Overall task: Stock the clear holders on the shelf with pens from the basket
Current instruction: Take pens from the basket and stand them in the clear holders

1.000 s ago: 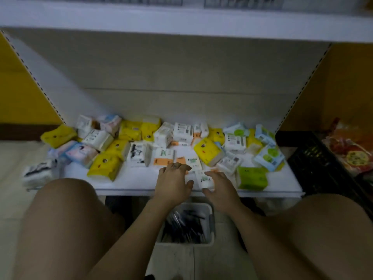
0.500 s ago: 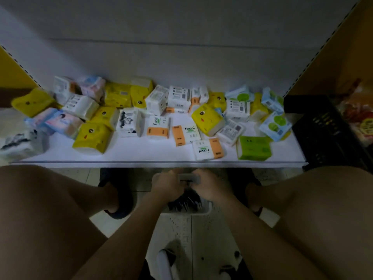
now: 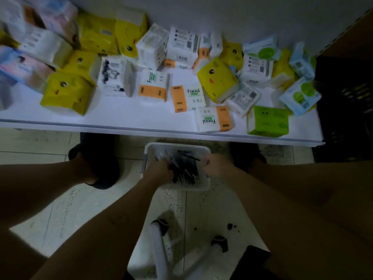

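Head view: looks steeply down past two bare forearms and knees at a white rectangular plastic basket [image 3: 176, 145], set on the pale speckled tiled floor [image 3: 80, 201] just in front of and below the front edge of a white shelf board [image 3: 141, 116]. Holds a loose heap of dark slim pens [image 3: 185, 168], lying mostly lengthwise, blurred.

Finds the left hand [image 3: 159, 169] reaching into the basket's left half, knuckles up, fingers sunk among the pens; cannot tell whether any pen is gripped. Finds the right hand [image 3: 215, 164] at the basket's right side, fingers bent inward toward the heap; too smeared to tell whether closed on pens, on the rim, or on nothing.

Up on the shelf, shows soft tissue packs strewn about: yellow packs with a cartoon face [image 3: 66, 91], orange-and-white packs marked "Facial" [image 3: 153, 85], one bright green pack [image 3: 267, 121] near the front edge. To the right of the shelf, catches a black slatted crate [image 3: 343, 102]. Nearer the bottom, takes in a white tube frame with dark feet [image 3: 159, 251], and a dark shoe [image 3: 99, 158] left of the basket.
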{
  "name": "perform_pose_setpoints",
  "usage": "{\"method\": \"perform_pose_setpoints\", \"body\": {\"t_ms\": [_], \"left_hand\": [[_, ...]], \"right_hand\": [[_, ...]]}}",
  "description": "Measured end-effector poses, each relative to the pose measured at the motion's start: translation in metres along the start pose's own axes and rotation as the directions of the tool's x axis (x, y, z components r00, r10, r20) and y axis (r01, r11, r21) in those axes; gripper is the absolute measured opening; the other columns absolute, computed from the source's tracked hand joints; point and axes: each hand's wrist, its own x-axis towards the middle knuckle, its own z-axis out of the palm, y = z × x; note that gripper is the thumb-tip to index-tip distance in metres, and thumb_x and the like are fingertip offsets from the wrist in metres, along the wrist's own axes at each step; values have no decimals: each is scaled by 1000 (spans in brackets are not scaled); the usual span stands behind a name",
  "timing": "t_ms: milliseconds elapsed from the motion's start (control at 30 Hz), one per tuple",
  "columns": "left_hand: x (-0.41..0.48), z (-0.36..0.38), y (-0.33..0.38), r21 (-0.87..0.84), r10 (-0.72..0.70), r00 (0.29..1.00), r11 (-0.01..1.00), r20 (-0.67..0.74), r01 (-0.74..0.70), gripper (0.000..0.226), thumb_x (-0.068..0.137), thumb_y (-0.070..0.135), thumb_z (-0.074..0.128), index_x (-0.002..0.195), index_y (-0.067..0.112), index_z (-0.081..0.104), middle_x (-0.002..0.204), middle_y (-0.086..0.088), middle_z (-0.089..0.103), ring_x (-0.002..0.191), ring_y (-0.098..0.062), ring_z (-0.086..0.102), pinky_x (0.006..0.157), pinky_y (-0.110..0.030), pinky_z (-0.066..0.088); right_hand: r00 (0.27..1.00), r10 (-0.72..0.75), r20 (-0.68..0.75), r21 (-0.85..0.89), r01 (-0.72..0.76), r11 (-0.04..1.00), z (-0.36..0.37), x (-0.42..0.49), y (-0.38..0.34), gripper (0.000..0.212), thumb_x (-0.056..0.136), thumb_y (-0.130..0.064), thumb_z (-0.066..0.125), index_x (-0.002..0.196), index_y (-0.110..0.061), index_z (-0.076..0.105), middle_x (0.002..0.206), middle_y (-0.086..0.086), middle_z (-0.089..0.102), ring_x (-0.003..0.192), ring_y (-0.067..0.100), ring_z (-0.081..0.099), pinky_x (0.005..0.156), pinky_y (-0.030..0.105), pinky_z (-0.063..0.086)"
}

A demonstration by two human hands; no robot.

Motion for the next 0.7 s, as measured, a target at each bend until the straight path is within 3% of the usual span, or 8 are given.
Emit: {"method": "perform_pose_setpoints", "body": {"t_ms": [67, 167, 233, 267, 367, 467, 600, 700], "left_hand": [[5, 13, -11, 17, 12, 999, 1000, 42, -12, 20, 98, 24, 46, 108, 13, 60, 93, -6, 60, 81, -16, 54, 69, -24, 41], [11, 25, -28, 86, -27, 990, 996, 136, 15, 23, 97, 18, 45, 112, 6, 58, 103, -12, 63, 85, -20, 56, 69, -26, 43], [16, 32, -39, 84, -30, 988, 996, 150, 17, 27, 97, 16, 46, 119, 4, 56, 112, -14, 62, 96, -23, 59, 77, -27, 48], [18, 34, -43, 73, -21, 989, 997, 149, 11, 30, 97, 16, 46, 123, 4, 55, 116, -15, 61, 102, -25, 58, 83, -28, 49], [23, 41, -43, 27, -27, 987, 999, 159, 23, 35, 98, 13, 44, 131, 3, 50, 125, -18, 56, 113, -28, 54, 91, -28, 45], [31, 46, -38, -1, -7, 985, 1000, 173, 7, 39, 98, 7, 42, 136, -2, 43, 130, -23, 52, 118, -32, 50, 96, -29, 42], [41, 47, -36, -25, -6, 982, 1000, 188, 11, 44, 100, 11, 42, 143, 3, 38, 133, -23, 50, 121, -32, 49, 102, -36, 43], [45, 47, -34, -11, -16, 977, 1000, 213, 19, 43, 101, 14, 40, 143, 5, 39, 134, -20, 51, 122, -29, 49, 102, -30, 41]], "right_hand": [[996, 54, 66, 6, -54, 999, 7, 8, 14, 14, 96, -14, 51, 97, -6, 62, 95, 11, 58, 89, 24, 57, 75, 28, 43], [991, 119, 64, 36, -122, 992, 16, 17, 22, 37, 95, -15, 55, 60, -19, 41, 68, 0, 39, 66, 16, 43, 70, 27, 37], [988, 143, 55, 75, -147, 986, 19, 19, 19, 27, 94, -17, 56, 69, -6, 57, 77, 10, 54, 76, 24, 55, 74, 33, 46], [987, 147, 61, 103, -153, 983, 20, 20, 18, 24, 94, -18, 56, 86, 3, 65, 91, 17, 62, 87, 28, 60, 79, 37, 50], [989, 134, 56, 121, -140, 983, 25, 25, 20, 34, 95, -18, 55, 112, 10, 62, 114, 27, 62, 95, 28, 60, 82, 39, 51], [988, 138, 73, 119, -146, 982, 30, 31, 19, 33, 95, -18, 52, 117, 6, 60, 118, 26, 60, 101, 33, 60, 86, 41, 50], [983, 158, 89, 113, -167, 979, 36, 35, 20, 30, 97, -17, 48, 116, 1, 61, 124, 21, 58, 110, 32, 56, 81, 30, 41], [979, 175, 107, 168, -191, 967, 41, 38, 24, 15, 98, -14, 47, 93, -13, 61, 116, 12, 53, 109, 23, 53, 77, 19, 34]]}}
